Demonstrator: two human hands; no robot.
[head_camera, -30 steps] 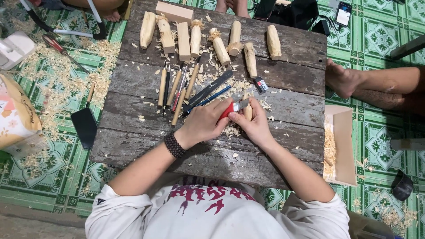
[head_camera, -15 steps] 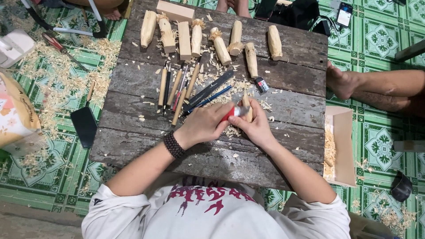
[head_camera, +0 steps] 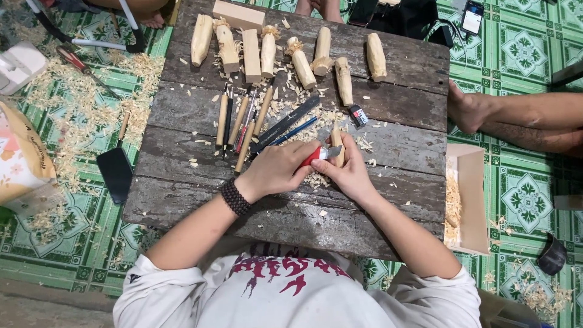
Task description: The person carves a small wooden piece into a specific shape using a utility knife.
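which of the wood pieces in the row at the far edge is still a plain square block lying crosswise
The pale rectangular block at the very back edge of the table. It lies crosswise with flat, sharp-edged faces, while the other pieces point lengthwise and are mostly rounded or whittled.

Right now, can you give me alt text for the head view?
Left hand grips a red-handled carving knife against a small pale wood piece held by the right hand, over a weathered grey plank table. Rough carved wooden figures and wooden-handled tools lie beyond.
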